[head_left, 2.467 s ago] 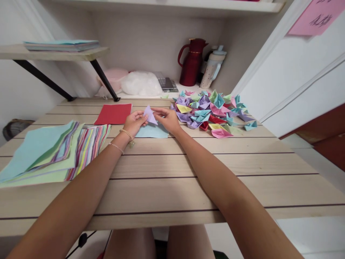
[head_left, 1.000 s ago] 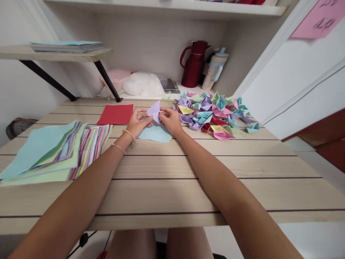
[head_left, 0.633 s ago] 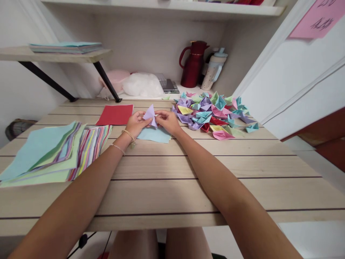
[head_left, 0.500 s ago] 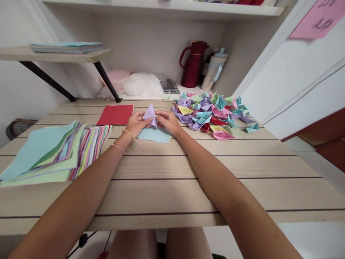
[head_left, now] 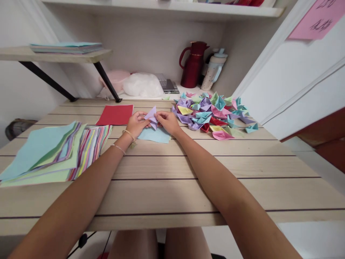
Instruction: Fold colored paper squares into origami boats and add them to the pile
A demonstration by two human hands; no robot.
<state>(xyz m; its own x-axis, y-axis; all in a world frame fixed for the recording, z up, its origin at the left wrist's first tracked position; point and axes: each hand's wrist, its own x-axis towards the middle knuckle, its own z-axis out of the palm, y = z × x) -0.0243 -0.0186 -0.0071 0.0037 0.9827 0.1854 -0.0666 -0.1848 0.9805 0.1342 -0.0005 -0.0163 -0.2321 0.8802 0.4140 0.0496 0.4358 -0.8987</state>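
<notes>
My left hand [head_left: 137, 124] and my right hand [head_left: 169, 122] meet over the wooden table [head_left: 172, 169], both pinching a small folded lilac paper [head_left: 151, 116] from either side. The paper is partly folded into a pointed shape and held just above a light blue sheet [head_left: 155, 135] lying flat under my hands. A pile of folded paper boats [head_left: 211, 113] in many colours lies just to the right of my right hand.
A fanned stack of coloured paper sheets [head_left: 51, 151] lies at the left. A red sheet [head_left: 115, 114] lies behind my left hand. A dark red jug [head_left: 193, 64] and a pale bottle [head_left: 214, 70] stand at the back, beside a white bag [head_left: 141, 84].
The lilac paper has been turned and refolded between my fingers; its raised point has dropped lower and the shape looks more compact. My arms have stayed in place.
</notes>
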